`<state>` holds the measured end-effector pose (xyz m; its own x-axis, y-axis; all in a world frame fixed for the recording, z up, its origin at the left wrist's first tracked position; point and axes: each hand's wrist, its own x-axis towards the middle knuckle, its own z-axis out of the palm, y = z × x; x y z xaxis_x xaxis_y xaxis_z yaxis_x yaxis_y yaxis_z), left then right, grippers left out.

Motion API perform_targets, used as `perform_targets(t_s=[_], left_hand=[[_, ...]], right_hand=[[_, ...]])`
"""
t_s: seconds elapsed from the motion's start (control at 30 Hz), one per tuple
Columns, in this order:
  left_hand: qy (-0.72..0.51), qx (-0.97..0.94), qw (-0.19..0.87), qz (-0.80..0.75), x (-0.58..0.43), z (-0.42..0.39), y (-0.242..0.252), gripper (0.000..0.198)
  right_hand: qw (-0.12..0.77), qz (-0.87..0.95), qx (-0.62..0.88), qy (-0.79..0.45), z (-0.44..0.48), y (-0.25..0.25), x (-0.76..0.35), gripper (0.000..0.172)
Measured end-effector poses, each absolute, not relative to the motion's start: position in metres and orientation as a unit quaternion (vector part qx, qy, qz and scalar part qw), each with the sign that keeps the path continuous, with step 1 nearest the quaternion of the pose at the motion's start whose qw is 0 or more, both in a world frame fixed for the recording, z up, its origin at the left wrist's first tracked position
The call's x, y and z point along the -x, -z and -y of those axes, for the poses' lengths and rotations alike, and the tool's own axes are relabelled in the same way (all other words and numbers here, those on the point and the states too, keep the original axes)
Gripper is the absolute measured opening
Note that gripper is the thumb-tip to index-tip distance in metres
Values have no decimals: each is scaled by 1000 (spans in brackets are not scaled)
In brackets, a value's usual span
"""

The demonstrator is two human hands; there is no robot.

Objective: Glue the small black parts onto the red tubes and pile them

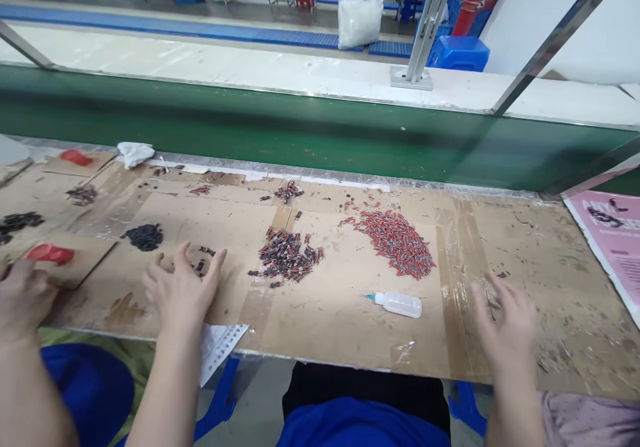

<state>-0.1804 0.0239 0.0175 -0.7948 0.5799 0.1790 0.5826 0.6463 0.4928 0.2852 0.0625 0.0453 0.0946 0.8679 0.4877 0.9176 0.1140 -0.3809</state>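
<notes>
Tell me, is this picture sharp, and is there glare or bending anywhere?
Head view: soft, even light, hardly any shadows. There is sheen on the clear tape over the cardboard. The right hand smears with motion blur at its fingers, while the left hand looks sharper. The green belt has a slightly bowed edge, likely lens distortion.

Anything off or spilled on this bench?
The squeeze bottle lies on its side on the bench, between the left hand and right hand, both open; no leak visible. Loose pieces stray from the red parts pile. A printed sheet overhangs the front edge below the left hand.
</notes>
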Motion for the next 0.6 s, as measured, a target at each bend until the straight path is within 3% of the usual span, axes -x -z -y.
perform_targets(t_s=[0.1, 0.23, 0.4, 0.6], left_hand=[[213, 376, 27, 901, 197, -27, -9, 43], [125, 391, 28, 911, 208, -28, -11, 22], [34, 342, 30, 939, 205, -36, -28, 33], [-74, 388, -7, 919, 194, -49, -44, 26]], right_hand=[[291, 800, 520, -66, -58, -44, -255, 42], [233, 848, 443, -176, -54, -40, -228, 49], [218, 850, 427, -217, -53, -28, -225, 52], [218, 847, 434, -217, -53, -24, -223, 26]])
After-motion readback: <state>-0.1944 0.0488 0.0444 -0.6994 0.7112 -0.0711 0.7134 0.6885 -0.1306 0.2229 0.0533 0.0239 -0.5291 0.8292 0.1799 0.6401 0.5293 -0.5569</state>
